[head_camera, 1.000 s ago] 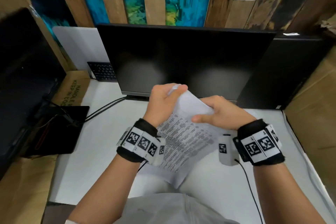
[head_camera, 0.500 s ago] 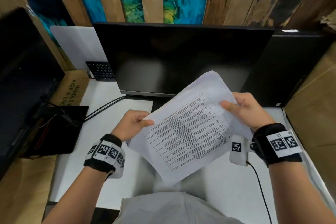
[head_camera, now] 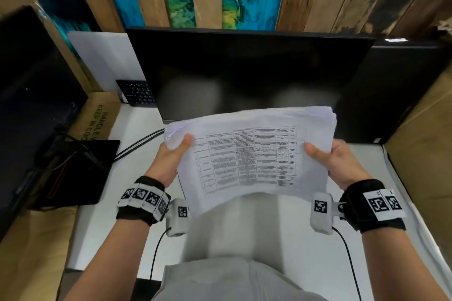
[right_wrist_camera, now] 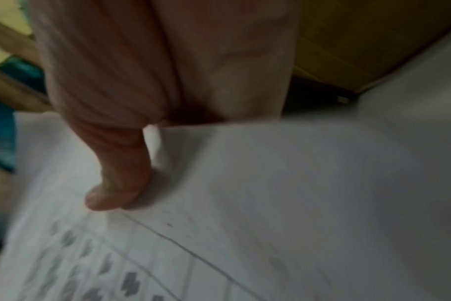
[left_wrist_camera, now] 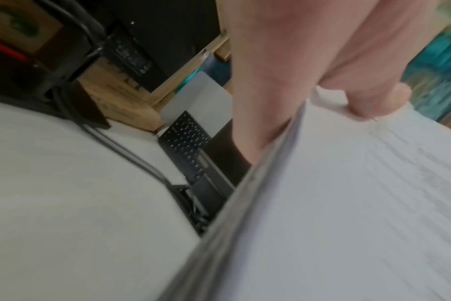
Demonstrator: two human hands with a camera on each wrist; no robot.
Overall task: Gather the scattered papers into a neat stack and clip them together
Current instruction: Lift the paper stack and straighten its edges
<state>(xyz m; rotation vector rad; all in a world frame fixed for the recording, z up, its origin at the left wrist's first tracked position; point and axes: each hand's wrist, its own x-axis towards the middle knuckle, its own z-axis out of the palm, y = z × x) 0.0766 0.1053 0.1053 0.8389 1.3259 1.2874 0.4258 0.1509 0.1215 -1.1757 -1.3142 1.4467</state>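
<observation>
Left hand (head_camera: 171, 159): grips the papers' left edge, thumb on top.
Right hand (head_camera: 335, 161): grips the right edge, thumb on top.
Papers (head_camera: 254, 156): one bundle, held above the counter (head_camera: 102, 215), before the monitor (head_camera: 244, 73).
Progress: gathered; far edges look uneven, so squaring remains.
Clip: none visible; clipping not yet done.

My left hand (head_camera: 168, 159) and right hand (head_camera: 340, 161) are raised level, forearms apart. Each thumb lies on top, pinching.
</observation>
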